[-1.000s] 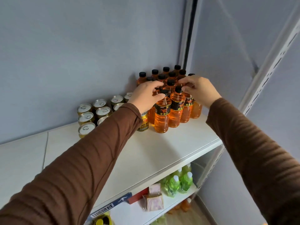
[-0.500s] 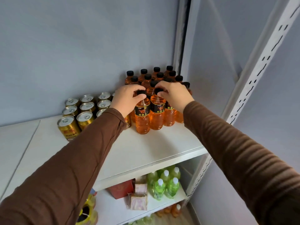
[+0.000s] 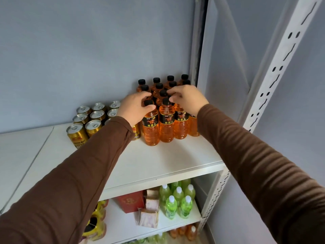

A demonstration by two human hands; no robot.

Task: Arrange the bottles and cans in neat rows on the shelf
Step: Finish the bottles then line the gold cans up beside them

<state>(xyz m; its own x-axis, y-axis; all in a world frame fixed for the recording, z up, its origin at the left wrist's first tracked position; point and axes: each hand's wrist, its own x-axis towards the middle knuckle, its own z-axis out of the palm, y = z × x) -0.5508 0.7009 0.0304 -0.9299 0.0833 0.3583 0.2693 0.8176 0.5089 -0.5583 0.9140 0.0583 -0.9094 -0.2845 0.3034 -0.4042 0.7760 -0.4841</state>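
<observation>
- Your left hand (image 3: 134, 108) is curled round the neck of the front-left orange bottle (image 3: 150, 126), thumb and fingers closing just under its black cap.
- Your right hand (image 3: 187, 99) sits over the right side of the bottle group, fingers bent down onto the caps; the fingertips meet near the cap of a second-row bottle, but I cannot tell which bottle they actually grip, or whether they grip one.
- The orange bottles (image 3: 166, 110) stand upright in a tight block at the back right corner of the top shelf (image 3: 158, 164), packed cap to cap in roughly four columns, the rear row against the wall (image 3: 88, 50).
- The front row shows four bottles side by side, labels facing you; the front-left one stands slightly forward of its neighbours.
- The gold cans (image 3: 88, 120) stand upright in a block to the left of the bottles, in rows, pull-tab tops up. Your left sleeve (image 3: 79, 173) covers the cans nearest the bottles, so that boundary is not open to inspection.
- The front-left can (image 3: 77, 135) stands forward of the rest of the cans.
- On the lower shelf (image 3: 175, 224): green bottles (image 3: 177, 199) with white caps at right, a red box (image 3: 131, 201) at centre, small packets (image 3: 149, 213) in front of it, and yellow packaging (image 3: 95, 222) at left.
- A slotted white upright (image 3: 274, 71) rises at the right of the shelves.
</observation>
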